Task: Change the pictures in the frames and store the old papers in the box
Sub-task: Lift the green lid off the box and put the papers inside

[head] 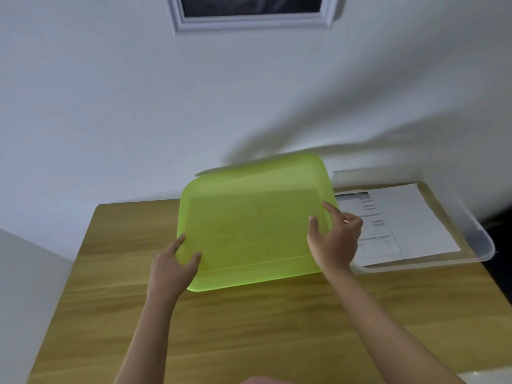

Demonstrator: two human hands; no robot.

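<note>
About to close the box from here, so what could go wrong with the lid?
1. The green lid is held only at its side edges by the left hand and right hand; it could slip.
2. The printed papers in the clear box may get creased if the lid lands crooked.

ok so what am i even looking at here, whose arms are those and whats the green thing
There is no machine here. One camera, worn on a person's head, looks forward and down, so the bare arms are the wearer's own. The left hand and the right hand both hold a translucent green plastic lid, tilted above a wooden table. To the right sits a clear plastic box with printed papers lying inside. On the wall above hangs a white picture frame.
</note>
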